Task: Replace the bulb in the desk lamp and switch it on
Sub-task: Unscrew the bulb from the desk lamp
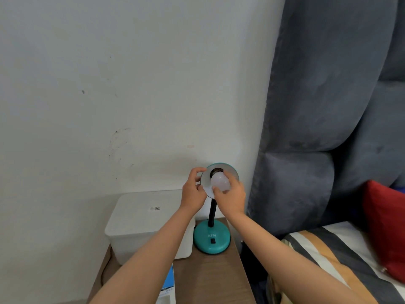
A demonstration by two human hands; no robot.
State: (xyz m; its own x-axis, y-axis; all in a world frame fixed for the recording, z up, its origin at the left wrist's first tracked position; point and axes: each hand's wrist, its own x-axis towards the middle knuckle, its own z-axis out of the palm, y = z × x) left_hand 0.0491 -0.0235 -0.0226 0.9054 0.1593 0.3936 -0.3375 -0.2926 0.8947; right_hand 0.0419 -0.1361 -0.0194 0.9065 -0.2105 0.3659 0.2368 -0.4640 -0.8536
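Note:
A teal desk lamp stands on a wooden bedside table, its round base carrying a black switch. Its shade is tipped toward me, showing the white inside and the dark socket. A white bulb sits at the socket mouth. My right hand grips the bulb from below with fingers and thumb. My left hand holds the shade's left rim, fingers curled over its edge.
A white lidded plastic box stands left of the lamp. A blue and white carton lies at the table's front edge. To the right are a grey padded headboard, a striped bed and a red cushion. A white wall is behind.

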